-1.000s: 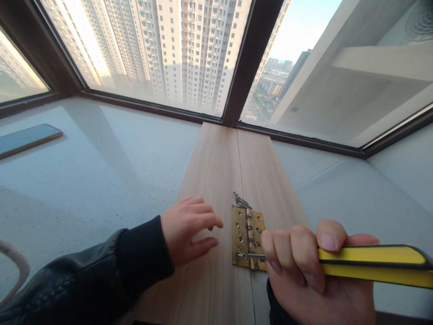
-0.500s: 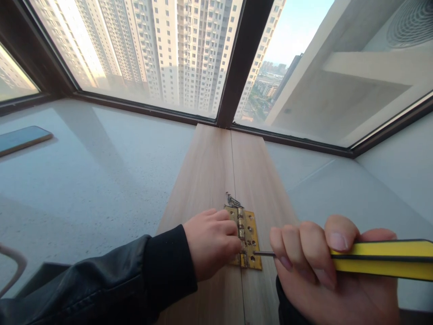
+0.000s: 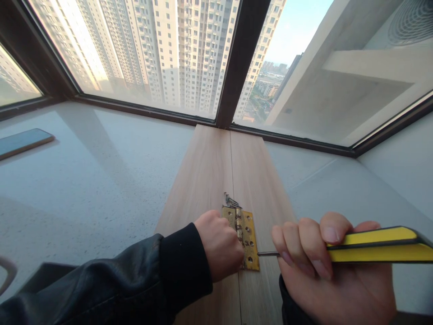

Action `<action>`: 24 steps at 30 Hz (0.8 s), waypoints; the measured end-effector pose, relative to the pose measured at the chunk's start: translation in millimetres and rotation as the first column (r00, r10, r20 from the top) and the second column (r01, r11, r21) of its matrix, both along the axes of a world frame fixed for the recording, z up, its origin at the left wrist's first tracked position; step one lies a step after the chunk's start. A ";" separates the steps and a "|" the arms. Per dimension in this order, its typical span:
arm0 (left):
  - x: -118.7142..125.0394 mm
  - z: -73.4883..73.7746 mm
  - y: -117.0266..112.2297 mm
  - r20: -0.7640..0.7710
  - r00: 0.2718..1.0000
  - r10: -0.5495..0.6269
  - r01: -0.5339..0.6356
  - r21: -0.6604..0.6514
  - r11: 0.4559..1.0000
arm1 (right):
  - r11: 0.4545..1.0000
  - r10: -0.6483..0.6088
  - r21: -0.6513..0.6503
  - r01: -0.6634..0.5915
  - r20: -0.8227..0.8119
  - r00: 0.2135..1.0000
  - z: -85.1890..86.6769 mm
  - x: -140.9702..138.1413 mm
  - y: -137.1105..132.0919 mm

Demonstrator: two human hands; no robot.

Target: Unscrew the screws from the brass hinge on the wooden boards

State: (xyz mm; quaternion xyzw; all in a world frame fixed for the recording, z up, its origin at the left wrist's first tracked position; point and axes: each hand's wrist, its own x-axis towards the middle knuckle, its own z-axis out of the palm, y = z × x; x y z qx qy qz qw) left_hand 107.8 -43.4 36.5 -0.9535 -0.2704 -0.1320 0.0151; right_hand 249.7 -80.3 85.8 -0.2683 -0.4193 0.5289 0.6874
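Observation:
A brass hinge (image 3: 249,234) lies over the seam of two light wooden boards (image 3: 209,167) on a grey sill. My left hand (image 3: 219,246), in a black leather sleeve, rests curled on the hinge's left leaf and hides it. My right hand (image 3: 324,266) grips a yellow and black screwdriver (image 3: 375,245); its thin metal shaft points left, with the tip just right of the hinge's lower right corner. A small pile of several screws (image 3: 230,200) sits on the boards at the hinge's top edge.
A phone (image 3: 23,141) lies flat on the sill at the far left. Dark window frames (image 3: 233,67) run along the back, with tall buildings outside. A pale curved object shows at the bottom left edge.
My left hand moved right from the board onto the hinge's left leaf and curled. The screwdriver tip drew back from over the hinge to just off its right edge.

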 end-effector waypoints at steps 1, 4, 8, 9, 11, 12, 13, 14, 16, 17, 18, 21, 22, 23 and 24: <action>0.5 2.6 -0.8 -0.010 1.000 0.008 -0.008 -0.007 1.000 | 1.000 -0.001 -0.006 0.001 -0.002 1.000 -0.2 1.4 -0.3; -2.6 15.4 2.0 -0.045 0.998 0.042 -0.043 -0.019 0.999 | 0.999 -0.022 -0.047 0.021 -0.032 0.999 -0.6 6.8 -1.6; -17.9 30.1 31.2 -0.121 0.980 0.155 -0.162 -0.049 0.986 | 0.985 -0.092 -0.157 0.078 -0.080 0.993 -0.4 15.5 -2.2; -22.5 30.2 42.1 -0.132 0.976 0.173 -0.183 -0.069 0.981 | 0.981 -0.103 -0.175 0.087 -0.089 0.991 -0.3 17.3 -1.7; -30.0 25.2 62.9 -0.167 0.964 0.207 -0.228 -0.115 0.967 | 0.976 -0.107 -0.202 0.087 -0.091 0.990 0.0 20.1 0.0; -32.3 20.7 71.5 -0.186 0.957 0.221 -0.245 -0.122 0.962 | 0.971 -0.105 -0.223 0.084 -0.085 0.991 0.1 21.2 1.0; -33.5 15.5 78.2 -0.199 0.953 0.230 -0.257 -0.126 0.958 | 0.966 -0.102 -0.244 0.081 -0.074 0.992 0.0 22.1 2.0; -33.4 10.1 83.0 -0.200 0.951 0.237 -0.264 -0.123 0.957 | 0.959 -0.098 -0.272 0.079 -0.059 0.993 -0.3 23.2 3.0; -30.5 0.7 87.9 -0.195 0.950 0.243 -0.269 -0.117 0.956 | 0.941 -0.093 -0.329 0.078 -0.030 0.995 -1.7 25.9 4.8; -28.2 -2.7 88.8 -0.190 0.950 0.246 -0.271 -0.115 0.956 | 0.932 -0.091 -0.354 0.080 -0.013 0.996 -2.7 27.7 5.7; -25.7 -5.1 89.3 -0.184 0.951 0.250 -0.273 -0.113 0.955 | 0.921 -0.082 -0.380 0.081 0.013 0.997 -4.0 30.1 6.6; -20.9 -7.9 91.0 -0.163 0.950 0.265 -0.285 -0.112 0.952 | 0.884 -0.027 -0.459 0.091 0.145 0.989 -8.6 40.0 10.9; -21.0 -7.8 91.9 -0.155 0.950 0.272 -0.290 -0.114 0.950 | 0.871 0.003 -0.481 0.097 0.204 0.979 -10.3 44.1 13.5; -22.4 -7.3 92.7 -0.147 0.948 0.281 -0.299 -0.116 0.947 | 0.862 0.039 -0.497 0.103 0.268 0.963 -12.0 48.5 17.2; -25.0 -6.5 93.4 -0.138 0.946 0.292 -0.309 -0.119 0.944 | 0.854 0.081 -0.509 0.107 0.333 0.939 -13.8 53.0 22.0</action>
